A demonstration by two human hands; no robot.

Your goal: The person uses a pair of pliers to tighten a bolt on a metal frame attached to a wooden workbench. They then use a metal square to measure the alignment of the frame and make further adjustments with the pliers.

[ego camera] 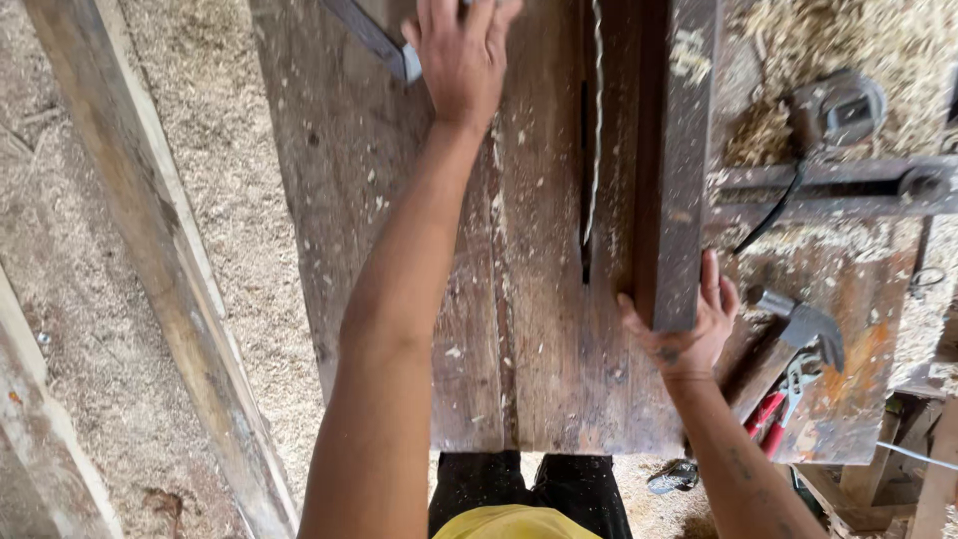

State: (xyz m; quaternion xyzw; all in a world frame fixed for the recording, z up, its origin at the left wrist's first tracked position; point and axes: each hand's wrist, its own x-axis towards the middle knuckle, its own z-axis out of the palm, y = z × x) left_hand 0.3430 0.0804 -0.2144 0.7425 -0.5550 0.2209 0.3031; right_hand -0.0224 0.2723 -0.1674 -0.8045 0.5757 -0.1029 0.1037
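Wood beam (684, 170), dark and dusted w/ sawdust, lies on the right part of the saw table (349, 200), just right of the blade slot. Long axis runs near-to-far; near end faces the person, far end cut off by the top edge. Right hand (689, 324) grips the near end, fingers wrapped around it. Left hand (461, 50) is far across the table, fingers spread flat, tips cut off; beside it a grey metal bar (374, 35), mostly out of frame. Saw blade (596, 120) shows edge-on, teeth hard to make out. Hammer (798, 324) lies right of the table, handle partly hidden by the right hand.
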